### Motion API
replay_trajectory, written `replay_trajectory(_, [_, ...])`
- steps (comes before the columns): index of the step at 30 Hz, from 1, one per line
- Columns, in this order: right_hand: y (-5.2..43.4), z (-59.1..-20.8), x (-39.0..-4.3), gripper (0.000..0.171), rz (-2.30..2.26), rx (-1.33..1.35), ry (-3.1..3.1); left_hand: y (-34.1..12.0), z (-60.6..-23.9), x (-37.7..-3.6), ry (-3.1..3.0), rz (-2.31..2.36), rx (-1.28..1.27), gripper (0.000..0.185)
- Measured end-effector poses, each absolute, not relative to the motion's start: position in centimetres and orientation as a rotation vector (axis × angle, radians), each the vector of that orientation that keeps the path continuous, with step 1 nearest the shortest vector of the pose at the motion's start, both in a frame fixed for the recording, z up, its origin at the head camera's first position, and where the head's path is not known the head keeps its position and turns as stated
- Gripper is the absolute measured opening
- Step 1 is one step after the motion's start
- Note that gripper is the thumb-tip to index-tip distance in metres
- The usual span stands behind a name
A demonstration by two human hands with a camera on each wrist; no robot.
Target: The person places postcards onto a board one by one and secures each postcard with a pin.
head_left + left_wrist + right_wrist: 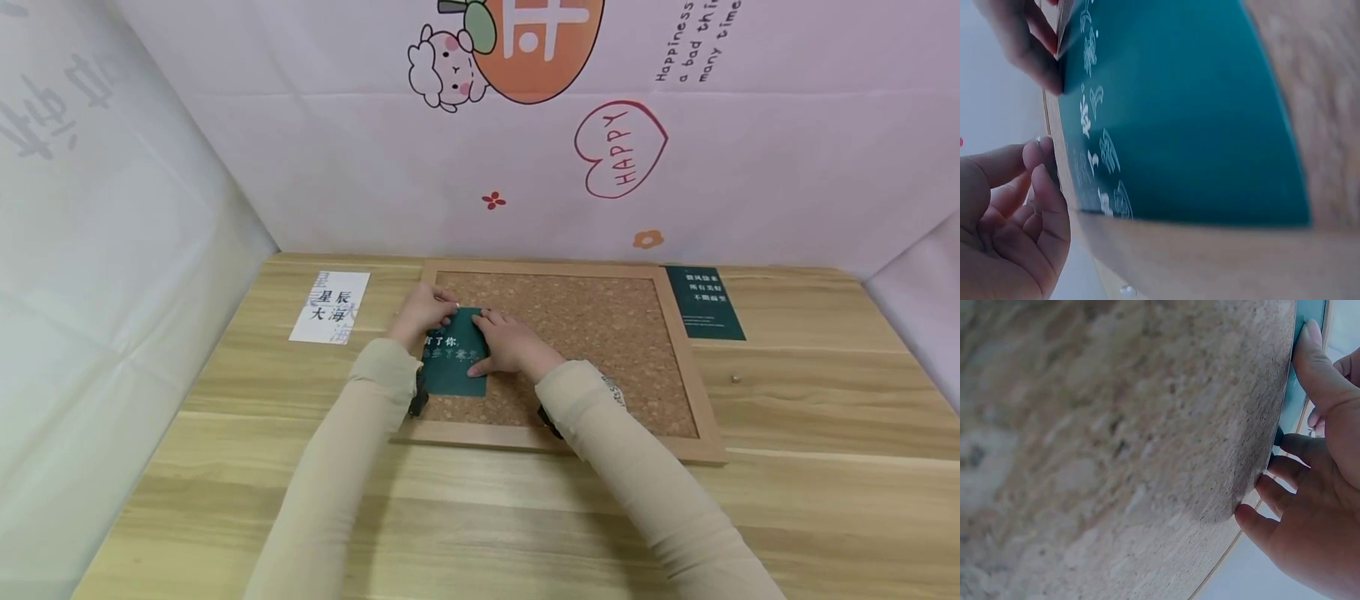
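A dark green card (459,379) with white lettering lies on the left part of a wood-framed cork board (592,342). Near the card's top edge, my left hand (422,315) pinches a tiny pale pin (1039,141) between thumb and finger, mostly hidden by the fingertips. My right hand (513,343) rests on the card's right side, fingers spread, thumb on its face and fingertips by the upper right corner. In the right wrist view, the outer fingertips (1249,515) touch the cork beside the card.
To the board's left lies a white card (307,321) with black characters. Another green card (708,308) lies at the board's right edge. A small pin (736,378) sits on the wooden table (810,400) to the right. A printed white cloth (360,175) hangs behind.
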State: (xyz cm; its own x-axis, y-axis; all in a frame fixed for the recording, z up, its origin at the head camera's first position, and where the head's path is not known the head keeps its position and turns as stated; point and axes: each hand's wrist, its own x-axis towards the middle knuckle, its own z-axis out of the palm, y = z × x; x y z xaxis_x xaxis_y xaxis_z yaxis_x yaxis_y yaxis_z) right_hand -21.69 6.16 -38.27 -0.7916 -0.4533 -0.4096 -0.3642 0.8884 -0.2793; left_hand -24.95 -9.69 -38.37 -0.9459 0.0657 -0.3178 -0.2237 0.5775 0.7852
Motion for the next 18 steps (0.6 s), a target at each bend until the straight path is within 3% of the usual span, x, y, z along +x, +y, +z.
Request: replay_trajectory(18, [6.26,-38.41,-21.72,0.093,-0.270,-0.598,2.588,-8.74,-38.44,-25.05,2.449,1.314,-0.225,0.026])
